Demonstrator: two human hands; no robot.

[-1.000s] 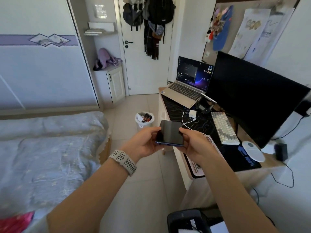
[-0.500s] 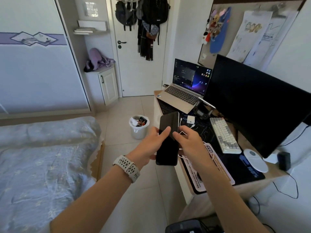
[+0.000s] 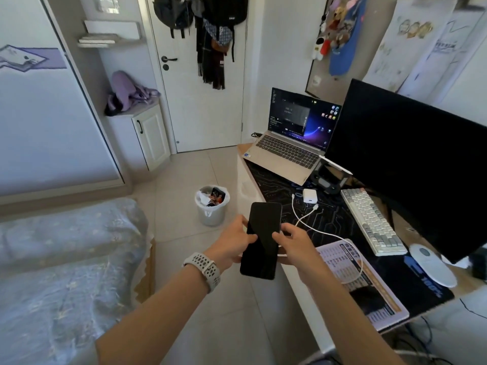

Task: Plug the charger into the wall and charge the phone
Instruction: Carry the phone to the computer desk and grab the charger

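Observation:
A black phone (image 3: 262,241) with a dark screen is held upright in the air beside the desk's left edge. My left hand (image 3: 230,243) grips its left side, thumb across the glass. My right hand (image 3: 295,243) touches its right edge with thumb and fingers. A white charger block (image 3: 309,196) lies on the black desk mat beyond the phone. Its white cable (image 3: 340,237) loops over the mat toward my right hand and curls back under my right wrist. The cable's free end is hidden. No wall socket shows.
The desk (image 3: 243,148) carries an open laptop (image 3: 287,151), a dark monitor (image 3: 411,159), a white keyboard (image 3: 371,219), a white mouse (image 3: 432,264) and a printed sheet (image 3: 369,288). A white waste bin (image 3: 212,205) stands on the tile floor. The bed (image 3: 66,259) fills the left side.
The phone has turned from lying flat and crosswise between my hands to standing lengthwise. The view has shifted slightly closer to the desk.

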